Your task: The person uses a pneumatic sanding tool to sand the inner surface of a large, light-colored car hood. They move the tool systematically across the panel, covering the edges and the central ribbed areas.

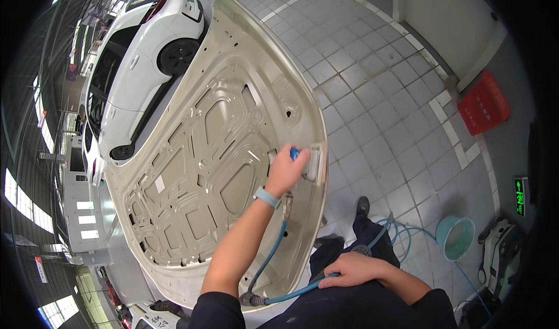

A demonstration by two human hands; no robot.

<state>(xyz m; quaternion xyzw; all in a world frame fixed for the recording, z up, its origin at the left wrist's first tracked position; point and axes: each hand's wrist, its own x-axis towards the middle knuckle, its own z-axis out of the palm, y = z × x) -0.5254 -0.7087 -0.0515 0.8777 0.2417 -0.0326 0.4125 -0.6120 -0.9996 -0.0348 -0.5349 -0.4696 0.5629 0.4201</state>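
A beige car hood [221,180] stands before me with its ribbed inner side facing me. My left hand [285,172], a light watch band on its wrist, is closed over the blue top of an air sander [313,165]. The sander's pad lies against the hood's right edge, where the surface looks dull. From the sander a blue air hose [272,253] hangs past my left forearm to a grey-wrapped joint near the hood's lower edge. Close to my waist, my right hand [353,269] has its fingers curled round the hose.
A white car [137,76] is parked beyond the hood on the left. Hose loops lie on the tiled floor [372,131] beside my feet, near a teal bucket [455,239]. A wheeled machine [499,253] and a red bin [484,104] stand along the right wall.
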